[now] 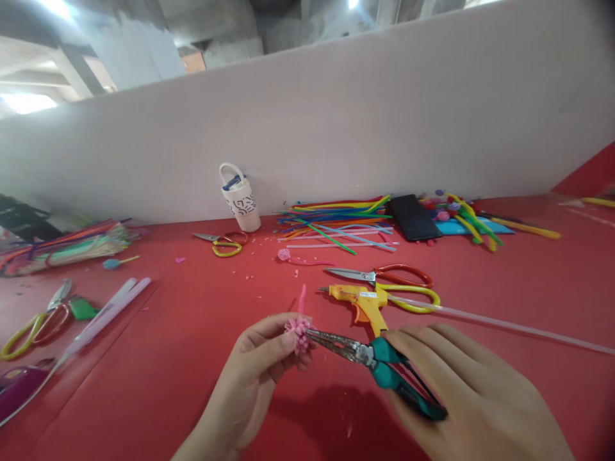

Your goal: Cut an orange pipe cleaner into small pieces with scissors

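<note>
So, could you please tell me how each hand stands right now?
Left hand: closed, pinching the pink fluffy piece.
Right hand: closed on the green-handled pliers, tips at that piece.

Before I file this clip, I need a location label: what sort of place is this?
Probably a craft worktable, though what building it stands in is unclear. The signs: a glue gun, a pile of colored stems, and pliers held at a pink pompom.
</note>
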A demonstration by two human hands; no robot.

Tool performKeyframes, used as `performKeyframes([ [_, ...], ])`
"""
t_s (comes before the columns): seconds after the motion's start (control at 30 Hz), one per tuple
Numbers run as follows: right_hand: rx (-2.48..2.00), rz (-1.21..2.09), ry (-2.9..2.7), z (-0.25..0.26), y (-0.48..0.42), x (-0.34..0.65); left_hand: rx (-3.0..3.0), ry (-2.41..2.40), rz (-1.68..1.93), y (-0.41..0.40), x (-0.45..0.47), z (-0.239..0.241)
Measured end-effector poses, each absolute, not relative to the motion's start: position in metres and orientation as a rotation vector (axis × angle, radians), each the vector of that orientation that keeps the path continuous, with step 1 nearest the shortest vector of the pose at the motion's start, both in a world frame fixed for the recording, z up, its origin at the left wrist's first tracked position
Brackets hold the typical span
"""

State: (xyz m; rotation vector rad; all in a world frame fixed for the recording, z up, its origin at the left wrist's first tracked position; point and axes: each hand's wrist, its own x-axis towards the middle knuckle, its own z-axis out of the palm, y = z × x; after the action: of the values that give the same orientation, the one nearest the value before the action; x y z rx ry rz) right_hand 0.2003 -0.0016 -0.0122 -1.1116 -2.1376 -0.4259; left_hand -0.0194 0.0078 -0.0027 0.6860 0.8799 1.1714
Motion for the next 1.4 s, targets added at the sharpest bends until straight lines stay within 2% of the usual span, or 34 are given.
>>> performKeyframes([
  [0.8, -1.122, -0.410, -2.157, -0.0134, -0.0019, 0.1993, 0.709, 0.903, 1.181, 0.0080, -0.0203, -0.0028],
  [1.4, -1.089, -0.518, -2.196, -0.0116, -0.0017, 0.1984, 0.801, 1.005, 1.178, 0.0091, -0.0185, 0.0002],
])
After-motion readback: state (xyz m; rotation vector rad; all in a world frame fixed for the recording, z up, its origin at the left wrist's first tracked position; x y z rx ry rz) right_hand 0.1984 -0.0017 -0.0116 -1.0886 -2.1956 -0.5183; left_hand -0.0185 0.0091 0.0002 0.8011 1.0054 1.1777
